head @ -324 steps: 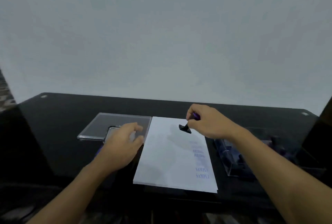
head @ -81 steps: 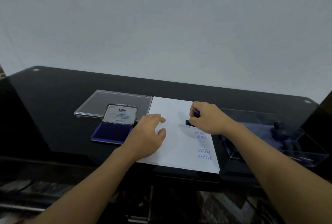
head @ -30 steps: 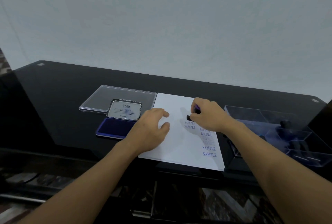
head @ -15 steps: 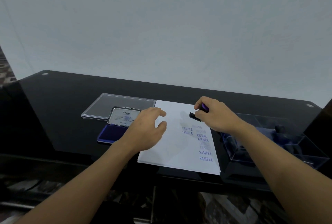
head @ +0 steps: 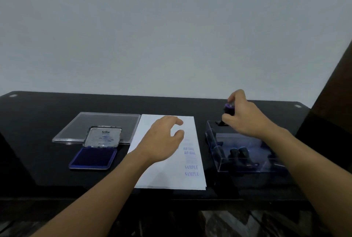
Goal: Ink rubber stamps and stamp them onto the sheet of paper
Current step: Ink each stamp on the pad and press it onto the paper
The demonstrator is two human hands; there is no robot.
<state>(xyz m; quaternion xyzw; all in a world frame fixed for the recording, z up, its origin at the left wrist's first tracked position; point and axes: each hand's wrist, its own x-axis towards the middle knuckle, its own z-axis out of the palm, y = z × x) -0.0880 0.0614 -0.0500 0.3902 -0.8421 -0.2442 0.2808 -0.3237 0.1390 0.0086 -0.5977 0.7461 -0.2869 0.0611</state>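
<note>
A white sheet of paper [head: 152, 175] lies on the black table, with blue AIR MAIL and SAMPLE prints down its right side. My left hand [head: 163, 139] is over the sheet's middle, fingers relaxed and loosely spread. My right hand [head: 245, 118] pinches a small purple-topped rubber stamp [head: 227, 109] and holds it above the far left corner of a clear plastic box [head: 245, 168]. Several dark stamps [head: 236, 153] lie inside that box. An open blue ink pad [head: 93, 157] with its raised lid [head: 102, 137] sits left of the sheet.
A clear flat plastic cover [head: 106, 122] lies behind the ink pad. The black table [head: 38, 122] ends at a front edge just below the sheet. A plain wall rises behind it, and a dark upright edge stands at the far right.
My right hand has lifted the stamp off the sheet and carried it right, over the clear box. My left hand has stayed over the paper.
</note>
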